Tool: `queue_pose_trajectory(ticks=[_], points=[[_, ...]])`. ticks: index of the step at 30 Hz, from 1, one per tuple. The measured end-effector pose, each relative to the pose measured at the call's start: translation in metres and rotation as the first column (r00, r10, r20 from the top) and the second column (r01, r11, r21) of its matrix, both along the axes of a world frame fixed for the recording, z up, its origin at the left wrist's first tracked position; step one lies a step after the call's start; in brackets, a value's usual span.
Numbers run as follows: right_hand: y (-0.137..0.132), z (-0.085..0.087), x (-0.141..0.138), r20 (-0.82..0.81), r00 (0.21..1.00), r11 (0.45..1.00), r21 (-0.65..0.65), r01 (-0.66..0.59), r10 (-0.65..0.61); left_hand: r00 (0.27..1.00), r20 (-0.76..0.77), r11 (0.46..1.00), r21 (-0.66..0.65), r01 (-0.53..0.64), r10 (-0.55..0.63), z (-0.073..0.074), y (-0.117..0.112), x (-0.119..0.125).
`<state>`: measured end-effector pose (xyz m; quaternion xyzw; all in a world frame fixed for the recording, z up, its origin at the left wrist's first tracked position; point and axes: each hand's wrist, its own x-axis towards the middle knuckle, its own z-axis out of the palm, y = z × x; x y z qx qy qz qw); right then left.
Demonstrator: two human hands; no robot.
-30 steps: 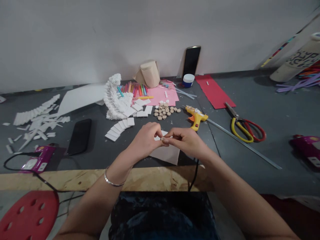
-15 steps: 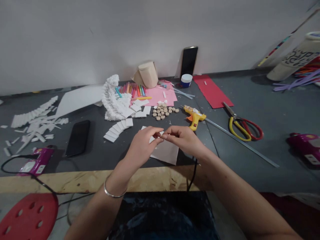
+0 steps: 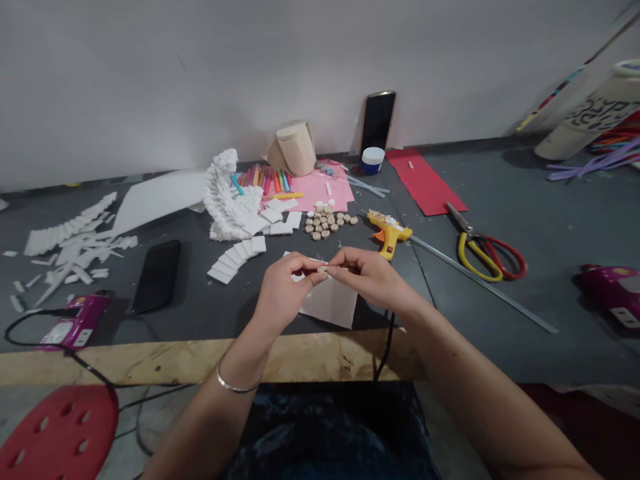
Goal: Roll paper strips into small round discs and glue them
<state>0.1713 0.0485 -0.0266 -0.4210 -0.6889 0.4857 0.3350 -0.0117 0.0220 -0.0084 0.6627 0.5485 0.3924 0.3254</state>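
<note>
Fig.: grey worktop (image 3: 465, 347) against white wall (image 3: 150, 87). L hand (image 3: 285, 297) & R hand (image 3: 373, 277) centre, fingers (image 3: 314, 278) together, clamped on sm. white pc. (image 3: 299, 275), just above beige card (image 3: 330, 308); yellow glue gun (image 3: 389, 233) nearby.

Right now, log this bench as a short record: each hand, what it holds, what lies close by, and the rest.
left hand: pinches a small white piece at the fingertips
right hand: fingertips meet the other hand's on the same piece
under hands: pale paper sheet
close by: yellow glue gun, wooden discs, white foam squares
rest: yellow-and-red-handled scissors, black phone, metal ruler, white foam strips
</note>
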Motion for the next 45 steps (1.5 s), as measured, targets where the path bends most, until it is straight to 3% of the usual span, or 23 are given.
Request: queue_pose_trajectory(ticks=[7,12,22,30,33,39,42,45], points=[[-0.004,0.004,0.004,0.074,0.996,0.99,0.128,-0.053,0.044,0.986,0.167,0.992,-0.13,0.01,0.012,-0.004,0.0,-0.003],[-0.004,0.003,0.004,0.103,0.992,0.981,0.169,-0.095,0.078,0.986,0.166,0.987,-0.163,0.014,0.013,-0.003,0.0,-0.002],[-0.004,0.01,0.006,0.175,0.973,0.963,0.193,-0.185,0.152,0.989,-0.137,0.989,-0.144,0.04,-0.06,0.007,0.006,-0.002],[-0.001,-0.002,0.002,0.141,0.985,0.993,0.053,-0.11,0.101,0.871,-0.487,0.996,0.019,0.091,-0.07,0.006,0.006,0.007],[0.001,-0.002,0.001,0.107,0.989,0.994,0.023,-0.106,0.103,0.835,-0.542,0.989,0.05,0.14,-0.091,0.006,0.005,0.006],[0.0,0.001,0.001,0.116,0.991,0.997,0.016,-0.076,0.074,0.893,-0.431,0.989,0.007,0.147,-0.13,0.015,-0.003,-0.002],[-0.001,0.001,0.0,0.111,0.991,0.997,0.013,-0.082,0.08,0.92,-0.385,0.992,0.059,0.112,-0.081,0.009,-0.004,-0.004],[-0.001,0.0,-0.003,0.112,0.993,0.999,0.017,-0.049,0.047,0.928,-0.355,0.98,0.112,0.163,-0.114,-0.002,-0.003,-0.003]])
